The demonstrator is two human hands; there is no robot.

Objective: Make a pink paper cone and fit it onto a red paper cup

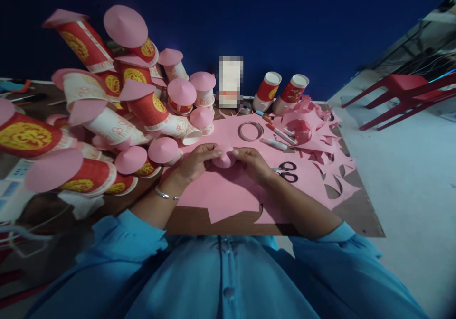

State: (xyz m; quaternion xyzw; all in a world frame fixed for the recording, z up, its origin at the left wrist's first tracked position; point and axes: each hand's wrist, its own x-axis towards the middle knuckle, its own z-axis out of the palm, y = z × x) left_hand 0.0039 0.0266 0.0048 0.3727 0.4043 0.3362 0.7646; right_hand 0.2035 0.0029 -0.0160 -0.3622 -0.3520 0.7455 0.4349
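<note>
Between my two hands is a small pink paper cone, pinched at its left and right edges. My left hand, with a silver bracelet at the wrist, has thumb and fingers closed on the cone's left side. On the other side, my right hand grips the cone's right edge the same way. The cone is just above pink paper sheets spread over the brown table. Black-handled scissors lie right of my right hand, their blades partly hidden by it. Beyond the cone rests a roll of tape.
Many paper cups with pink cone tops crowd the left side. Two red-and-white cups stand at the back. Pink paper scraps, markers and a glue-like tube lie right. A red stool stands beyond the table.
</note>
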